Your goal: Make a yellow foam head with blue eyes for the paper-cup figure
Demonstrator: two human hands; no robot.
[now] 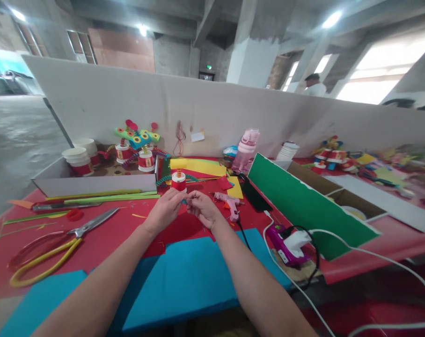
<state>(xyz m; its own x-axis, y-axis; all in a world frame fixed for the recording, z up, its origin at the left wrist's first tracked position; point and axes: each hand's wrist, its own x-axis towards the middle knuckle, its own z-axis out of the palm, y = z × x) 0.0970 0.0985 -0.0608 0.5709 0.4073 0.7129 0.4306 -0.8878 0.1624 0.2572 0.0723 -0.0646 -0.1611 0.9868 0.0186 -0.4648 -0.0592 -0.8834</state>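
Note:
Both hands meet at the middle of the table, just in front of a small red-and-white paper cup (179, 180) with coiled green paper arms at its sides. My left hand (165, 208) is closed, its fingers pinched together and pointing inward. Fingertip to fingertip with it, my right hand (201, 208) is also closed in a pinch. A tiny bluish bit shows between them, too small to name. The pink glue gun (229, 204) lies just right of my right hand. Blue paper sheets (191, 271) lie under my forearms.
Large scissors (75, 234) with red and yellow handles lie at left. A white box (96, 185) behind them holds finished cup figures (145, 159). To the right are a black phone (254, 194), a purple power strip (288, 248) with cables, a green board (304, 206) and a pink bottle (245, 150).

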